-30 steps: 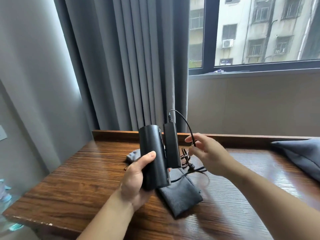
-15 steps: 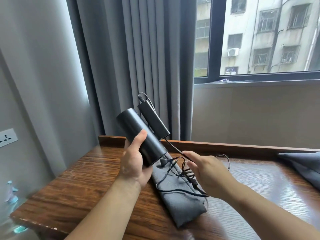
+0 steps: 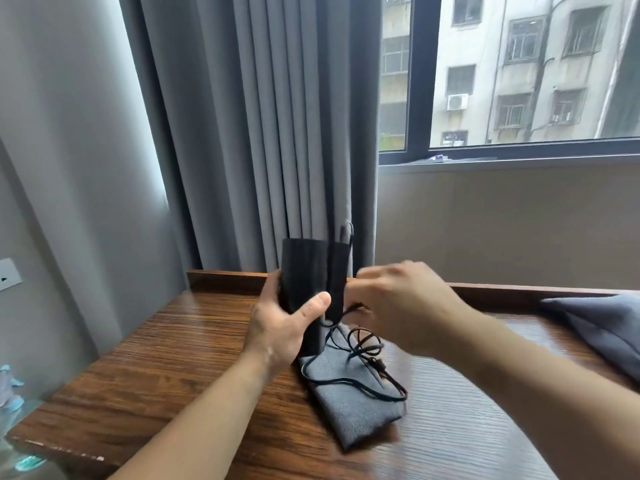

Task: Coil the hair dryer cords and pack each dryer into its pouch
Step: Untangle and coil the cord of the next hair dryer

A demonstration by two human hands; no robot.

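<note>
- Left hand (image 3: pixel 282 329): the grip is closed round the lower half of the black cylindrical hair dryer (image 3: pixel 303 271), with the thumb across the front and the fingers behind. The hold appears firm.
- The dryer stands upright in that grip, long axis vertical, clear of the worktop. Its folded black handle (image 3: pixel 338 271) lies against the barrel's right side, parallel to it.
- Thin black power cord (image 3: pixel 363 344): it shows at the top of the handle, then again below, in loose uncoiled loops under and to the right of the grip.
- Right hand (image 3: pixel 403 304): it is just right of the handle and above the loops, but motion-blurred. Whether its grip has the cord cannot be told.
- Flat grey fabric pouch (image 3: pixel 349 400): it lies on the brown wood-grain worktop (image 3: pixel 166 362) directly below the dryer, long axis running toward the near right. The cord loops rest on it.
- Second grey fabric pouch (image 3: pixel 602 327): it sits at the far right edge, well apart.
- Judgement: coiling is not yet done. The slack lies on the right hand's side, so that hand is nearer to gather it while the left steadies the barrel.
- Risk: the loops may drag the pouch.
</note>
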